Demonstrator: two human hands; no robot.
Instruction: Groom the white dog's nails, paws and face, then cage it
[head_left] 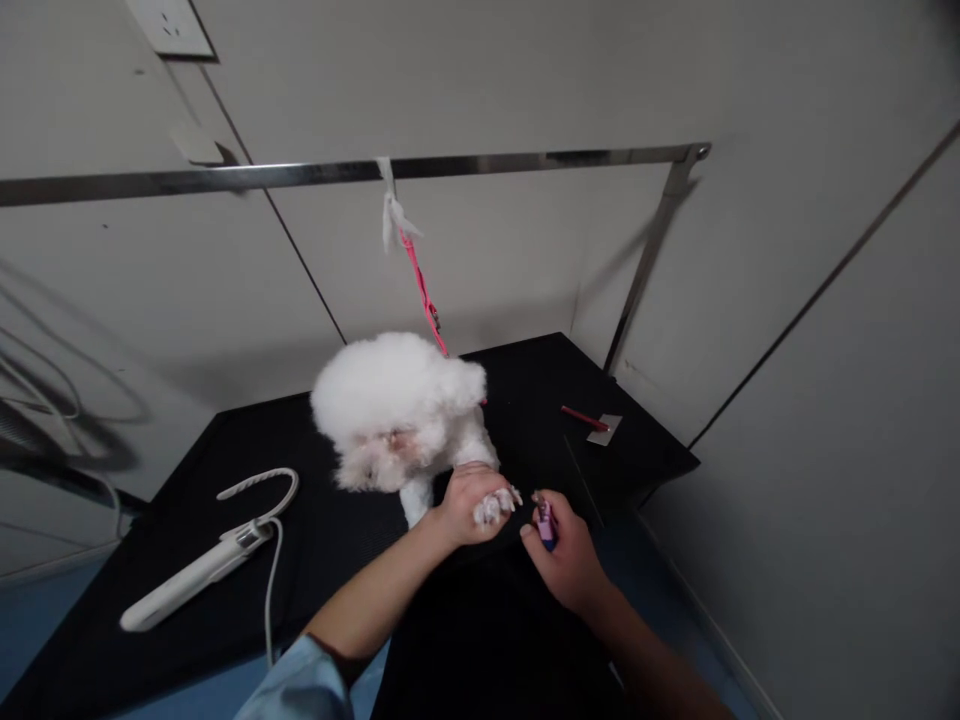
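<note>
A fluffy white dog (394,385) stands on the black grooming table (315,560), its head turned down and to the left. My left hand (466,503) is closed around one front leg, and the dog's paw (495,506) shows above my fingers with its claws pointing right. Just right of the paw, my right hand (570,560) grips a small nail clipper (545,522) with pink and blue handles. The clipper's metal tip is close to the claws, with a small gap between. My palm hides part of the handles.
A white corded clipper (199,575) lies on the left of the table, its cord (274,590) curling toward me. A slicker brush (604,430) with a red handle lies at the right. A pink leash (424,285) runs up to the metal bar (300,175) before the wall.
</note>
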